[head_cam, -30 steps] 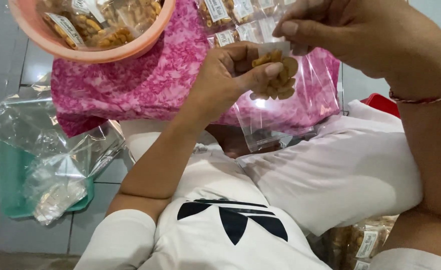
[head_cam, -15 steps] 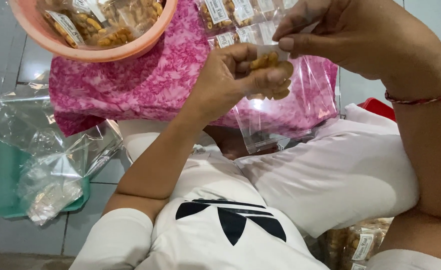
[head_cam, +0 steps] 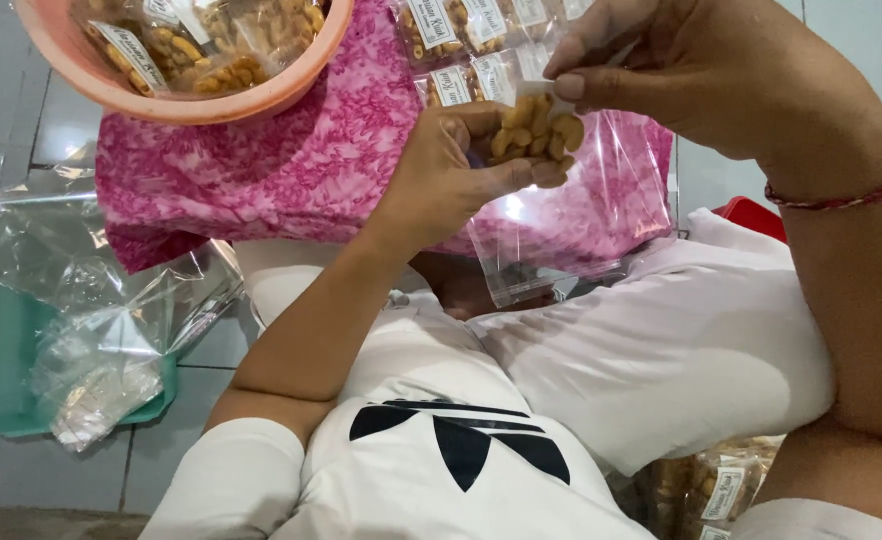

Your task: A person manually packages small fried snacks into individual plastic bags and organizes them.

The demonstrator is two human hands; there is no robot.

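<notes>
Two hands, left hand (head_cam: 441, 175) cupping glossy curved nuts (head_cam: 536, 135), right hand (head_cam: 701, 70) pinching clear crinkly bag (head_cam: 561, 215)

Cloth (head_cam: 291, 170) — pink-mottled; bowl (head_cam: 211, 100) — seemingly salmon.

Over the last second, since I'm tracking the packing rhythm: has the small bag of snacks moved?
Yes. The small bag of snacks in the left hand has risen slightly toward the right hand, judged against the pink patterned cloth.

The small bag of yellow snacks (head_cam: 536, 135) has risen toward twelve o'clock in the left hand (head_cam: 451, 175). The right hand (head_cam: 701, 70) now pinches its top edge higher, nearer the frame's top.
</notes>
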